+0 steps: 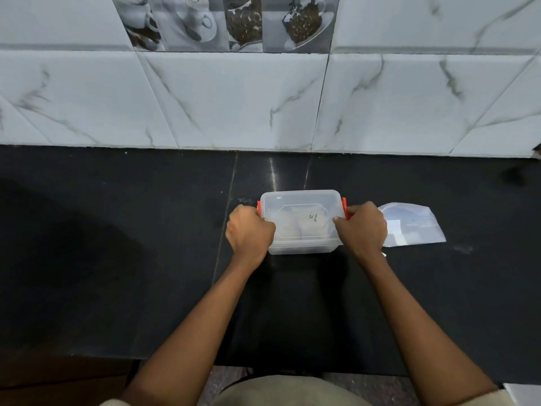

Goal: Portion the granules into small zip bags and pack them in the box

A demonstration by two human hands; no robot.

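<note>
**Two hands grip a lidded clear box on a dark surface**

A pale marble-patterned tiled wall [234, 98] fills the top of the view, with a strip of picture tiles [225, 22] showing cups and coffee beans, cut off by the upper edge. Below it a black, glossy surface [117, 230] runs the full width. Its far edge meets the wall; its near edge ends just in front of the person's body. Broad bare stretches lie to the left of the box and in front of it, and a dark shadow covers part of the left side.

The clear plastic box [301, 222] stands near the middle of the surface, a little towards the wall, with its lid on. Its long axis runs left to right, parallel to the wall. Orange clips [344, 208] sit at the two short ends, mostly hidden by the hands. Through the cloudy lid, pale contents show with a dark scribbled mark; whether these are zip bags of granules is hard to make out.

The left hand [250, 231] is curled around the left end of the box, and the right hand [361, 225] around the right end, thumbs on the lid. Both forearms reach in from the bottom edge.

Just right of the right hand lies a flat white plastic pouch [412, 225], its print too small to read, its left end hidden behind the hand.
</note>
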